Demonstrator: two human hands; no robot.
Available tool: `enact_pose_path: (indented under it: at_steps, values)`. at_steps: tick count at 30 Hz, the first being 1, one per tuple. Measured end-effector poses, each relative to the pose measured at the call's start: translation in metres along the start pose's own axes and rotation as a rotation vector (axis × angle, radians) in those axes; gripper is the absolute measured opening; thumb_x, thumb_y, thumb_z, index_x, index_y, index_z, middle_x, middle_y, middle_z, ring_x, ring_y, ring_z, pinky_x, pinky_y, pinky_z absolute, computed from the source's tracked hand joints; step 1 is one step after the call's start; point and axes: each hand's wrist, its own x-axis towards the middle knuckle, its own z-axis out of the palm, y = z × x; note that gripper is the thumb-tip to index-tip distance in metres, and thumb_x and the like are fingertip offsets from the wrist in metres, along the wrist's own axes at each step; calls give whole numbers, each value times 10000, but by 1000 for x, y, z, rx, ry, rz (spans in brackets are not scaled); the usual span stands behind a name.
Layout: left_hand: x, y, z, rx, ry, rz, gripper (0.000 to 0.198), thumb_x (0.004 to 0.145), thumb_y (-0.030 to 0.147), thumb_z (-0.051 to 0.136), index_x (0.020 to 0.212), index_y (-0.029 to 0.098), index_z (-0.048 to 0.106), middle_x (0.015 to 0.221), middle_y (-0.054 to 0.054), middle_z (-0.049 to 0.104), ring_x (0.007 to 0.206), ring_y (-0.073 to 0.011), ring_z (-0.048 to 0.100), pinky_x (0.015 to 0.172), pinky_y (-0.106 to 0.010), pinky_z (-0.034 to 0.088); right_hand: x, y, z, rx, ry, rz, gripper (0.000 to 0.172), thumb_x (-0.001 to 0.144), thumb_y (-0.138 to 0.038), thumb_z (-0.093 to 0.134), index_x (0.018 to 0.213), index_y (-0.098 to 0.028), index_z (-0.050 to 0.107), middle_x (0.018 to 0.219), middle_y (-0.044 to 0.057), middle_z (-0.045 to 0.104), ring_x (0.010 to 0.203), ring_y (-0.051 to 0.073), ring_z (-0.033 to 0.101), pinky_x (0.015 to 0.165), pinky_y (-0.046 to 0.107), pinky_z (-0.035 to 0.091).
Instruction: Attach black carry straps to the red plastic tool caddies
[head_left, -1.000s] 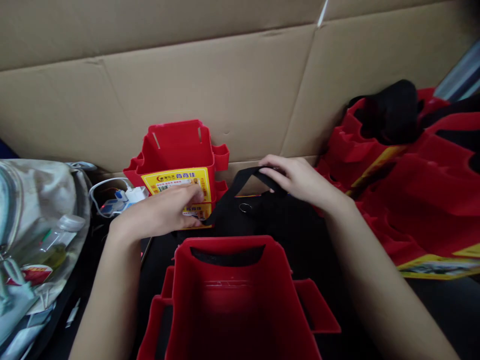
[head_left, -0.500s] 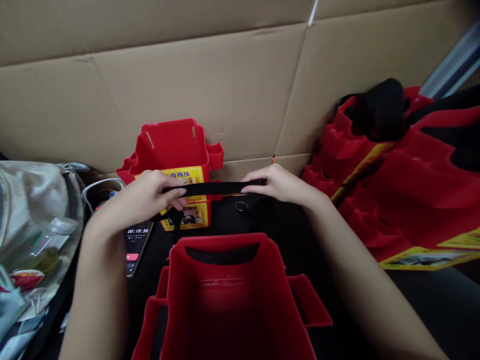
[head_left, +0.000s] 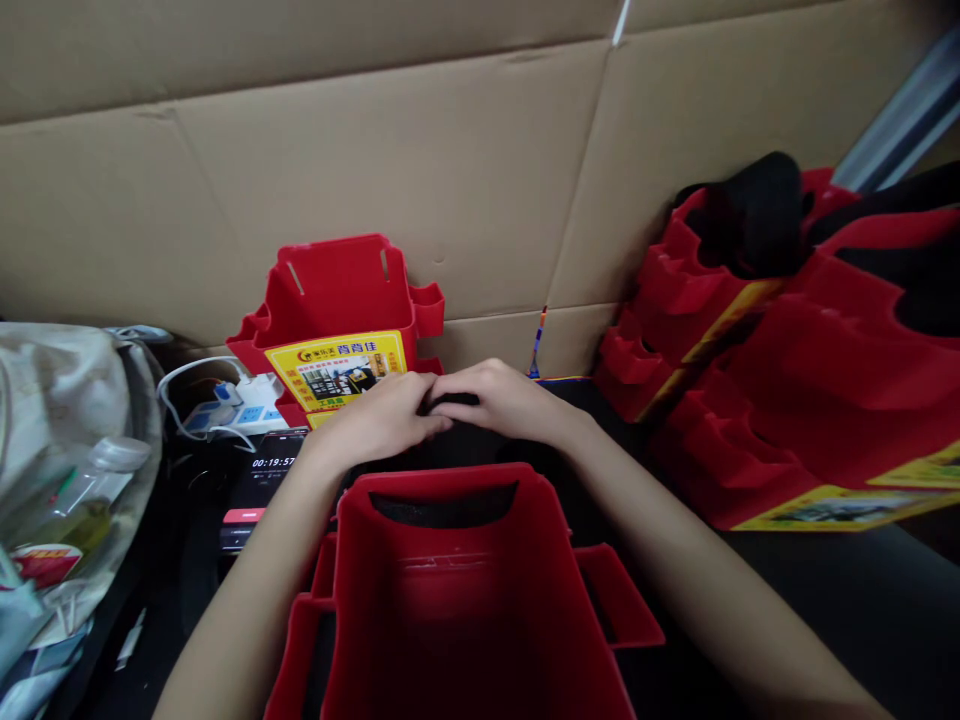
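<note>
A red plastic tool box (head_left: 450, 570) stands right in front of me, its open top facing me, with a handle slot at the far rim and side pockets. Just beyond that rim my two hands meet. My left hand (head_left: 382, 415) is closed, fingers pinched on a black strap (head_left: 452, 402). Touching it, my right hand (head_left: 502, 400) is closed on the same strap. Only a little of the strap shows between the fingers; the rest is hidden or merges with the black tabletop.
Behind my left hand stand stacked red tool boxes (head_left: 337, 285) with yellow labels. More boxes with black straps (head_left: 810, 370) lie at right. At left are a phone (head_left: 259, 480) running a timer, a white power strip (head_left: 251, 405) and a bag with a bottle (head_left: 90, 490). Cardboard (head_left: 390, 180) walls the back.
My hands have come together from wide apart, and the strap stretched between them is now mostly hidden. The near red tool box has stayed in place.
</note>
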Motion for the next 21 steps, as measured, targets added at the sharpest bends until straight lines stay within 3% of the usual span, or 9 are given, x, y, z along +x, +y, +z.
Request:
enact_pose_path:
  at_steps: [2, 4, 7, 12, 14, 17, 21]
  values:
    - [11, -9, 6, -13, -23, 4, 167, 793, 240, 480, 830, 149, 615, 752, -41, 662, 666, -159, 593, 602, -246, 420, -1, 12, 1, 5, 3, 70, 218, 855, -336, 478, 931, -186, 617, 916, 20, 654, 822, 139, 592, 762, 233, 395]
    - [13, -18, 5, 34, 25, -8, 202, 800, 177, 416, 720, 153, 600, 653, -26, 625, 599, -140, 551, 571, -236, 383, -7, 35, 1, 9, -56, 214, 303, 822, -416, 507, 1001, -189, 600, 943, 25, 646, 853, 156, 587, 777, 249, 401]
    - [4, -20, -7, 85, 176, -37, 233, 824, 283, 431, 694, 167, 585, 628, -14, 589, 580, -135, 504, 546, -234, 345, -19, 76, 9, -24, -164, 412, 393, 704, -445, 625, 985, -170, 610, 906, 53, 642, 825, 186, 587, 737, 270, 425]
    - [-14, -6, -21, -43, 304, -137, 421, 839, 490, 403, 570, 170, 457, 478, 33, 416, 452, -92, 361, 438, -216, 260, -30, 115, 28, -48, -161, 532, 155, 645, -299, 673, 730, -176, 634, 703, 46, 626, 653, 165, 582, 651, 270, 436]
    - [-15, -4, -21, -130, 309, -153, 425, 847, 487, 392, 575, 168, 462, 440, 45, 372, 420, -83, 340, 431, -214, 271, -30, 114, 22, -24, -120, 526, 118, 674, -278, 638, 715, -167, 629, 685, 41, 627, 597, 148, 574, 629, 269, 442]
    - [-10, -5, -18, -307, 318, -92, 389, 863, 461, 382, 646, 166, 512, 472, 38, 423, 451, -89, 412, 477, -217, 341, -28, 99, -1, 25, 13, 486, 225, 766, -352, 542, 837, -157, 629, 818, 48, 652, 612, 135, 594, 668, 282, 470]
    - [-3, -3, -13, -430, 407, 11, 348, 862, 400, 419, 600, 172, 426, 549, 26, 480, 517, -92, 476, 534, -222, 385, -21, 59, -29, 104, 376, 410, 404, 861, -442, 396, 1091, -152, 558, 1055, 88, 612, 849, 162, 623, 812, 312, 473]
